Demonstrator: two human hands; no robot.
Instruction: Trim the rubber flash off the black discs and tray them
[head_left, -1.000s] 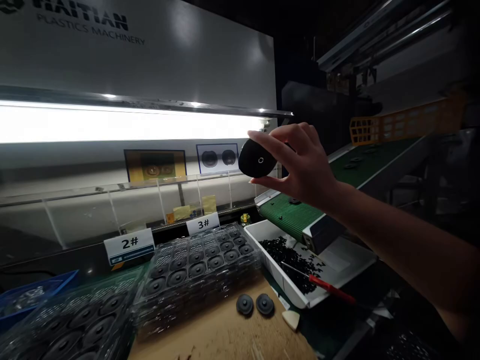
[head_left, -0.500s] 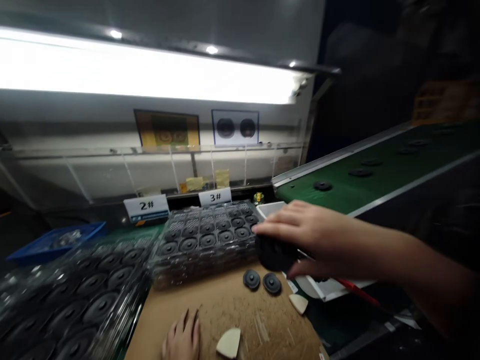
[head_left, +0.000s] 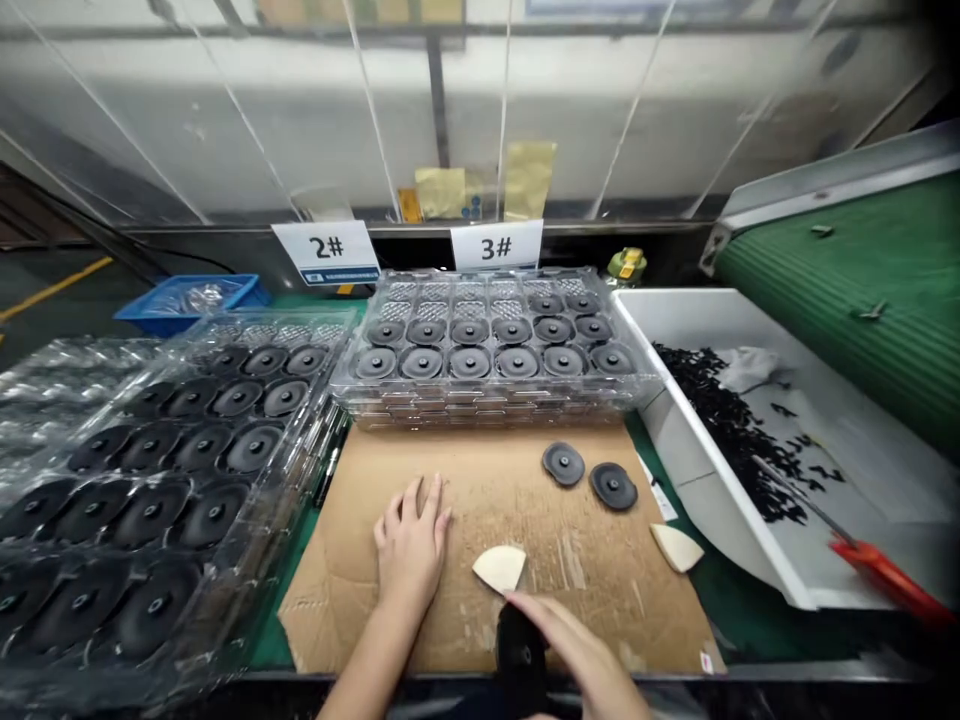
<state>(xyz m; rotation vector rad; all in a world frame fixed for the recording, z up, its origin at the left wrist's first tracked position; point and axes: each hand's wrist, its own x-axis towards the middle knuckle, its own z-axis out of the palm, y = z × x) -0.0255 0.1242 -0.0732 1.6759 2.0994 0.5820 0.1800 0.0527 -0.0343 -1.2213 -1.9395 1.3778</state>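
My right hand [head_left: 570, 650] grips a black moulded disc [head_left: 521, 655] at the front edge of a brown cardboard sheet [head_left: 330, 590], with the disc standing on its edge. Just beyond those fingers lies a cream wedge-shaped piece [head_left: 499, 567]. My left hand [head_left: 410, 535] rests flat on the cardboard, fingers apart, holding nothing. Two more black discs [head_left: 563, 464] [head_left: 613, 486] lie on the cardboard further forward, and a second cream wedge [head_left: 676, 547] sits near its right edge.
Stacked clear trays [head_left: 487, 395] of black discs stand behind the cardboard, with more trays [head_left: 300, 325] to the left. To the right are a white bin [head_left: 690, 450] holding black scraps and a red-handled tool [head_left: 885, 575], and a green conveyor [head_left: 847, 290].
My right hand has come down from the air to the cardboard's front edge, still with the disc. My left hand now lies further onto the cardboard. The view has tilted down.
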